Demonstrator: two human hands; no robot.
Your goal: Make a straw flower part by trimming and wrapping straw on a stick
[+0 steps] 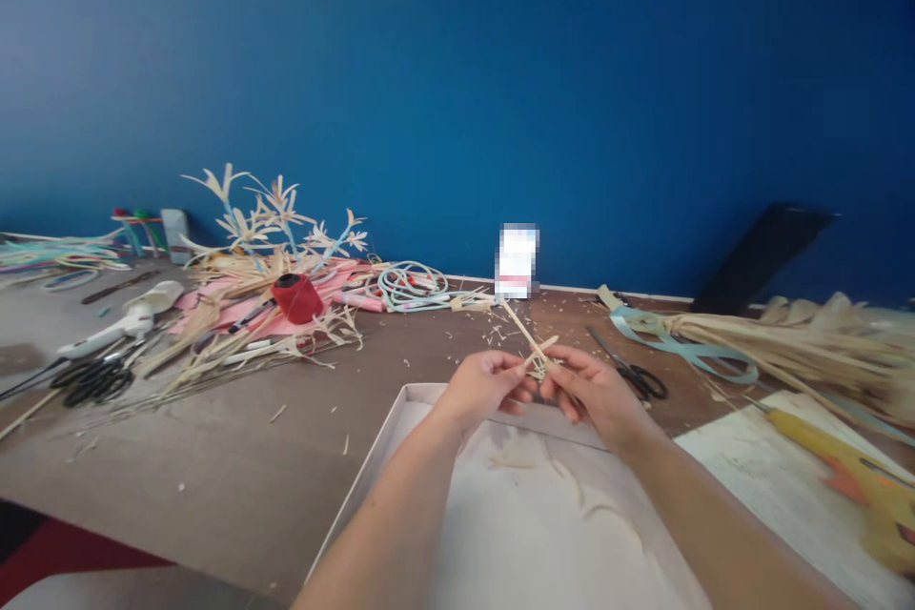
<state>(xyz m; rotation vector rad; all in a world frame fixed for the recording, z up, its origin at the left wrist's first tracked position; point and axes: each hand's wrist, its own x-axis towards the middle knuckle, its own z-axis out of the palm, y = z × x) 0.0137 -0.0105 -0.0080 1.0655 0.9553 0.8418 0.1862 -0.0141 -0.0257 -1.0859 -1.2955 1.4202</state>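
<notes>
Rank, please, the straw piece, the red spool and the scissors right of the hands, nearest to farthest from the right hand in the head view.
1. Straw piece: pinched in the right hand.
2. Scissors: lying just to its right.
3. Red spool: far off to the left.

The one camera, worn on the head, looks forward and slightly down across the tabletop (pixel 235 457) toward the blue wall (pixel 500 95), close above the left hand (pixel 486 386) and right hand (pixel 597 391) at lower centre.
</notes>
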